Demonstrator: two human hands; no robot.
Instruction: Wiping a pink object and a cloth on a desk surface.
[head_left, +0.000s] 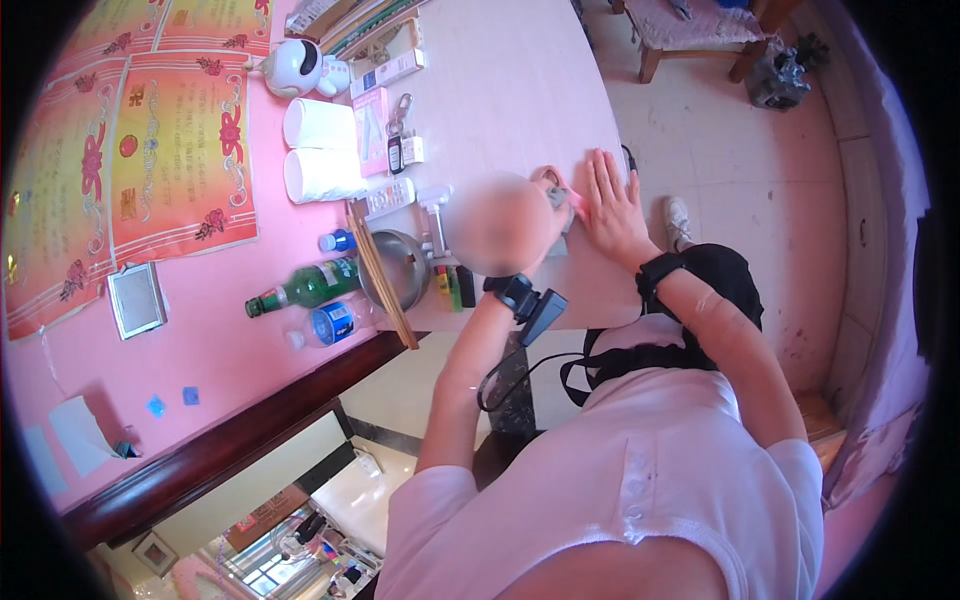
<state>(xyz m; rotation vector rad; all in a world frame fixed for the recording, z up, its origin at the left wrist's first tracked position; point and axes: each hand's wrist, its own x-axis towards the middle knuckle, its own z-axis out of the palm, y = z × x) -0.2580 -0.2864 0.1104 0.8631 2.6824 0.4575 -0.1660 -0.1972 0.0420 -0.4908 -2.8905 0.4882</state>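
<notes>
My left hand (552, 222) rests on the pale tabletop (510, 90), largely covered by a round blurred patch. Its visible fingers curl around a crumpled grey and pink cloth (558, 198). Flat beside it, near the table's right edge, lies my right hand (616, 217), palm down with the thumb spread. The thumb side of that hand is at the cloth's pink part. Both wrists wear black bands, and a black device sits on the left one. Left of my left hand stands a small white jointed object (435, 214), partly behind the blur.
Chopsticks (379, 270) lie across a metal bowl (409, 251). Near it are a green glass bottle (322, 283), a plastic bottle (332, 322), lighters (448, 289) and a white remote control (390, 197). Farther up are paper rolls (322, 174), a key fob (396, 152) and a white toy figure (296, 69).
</notes>
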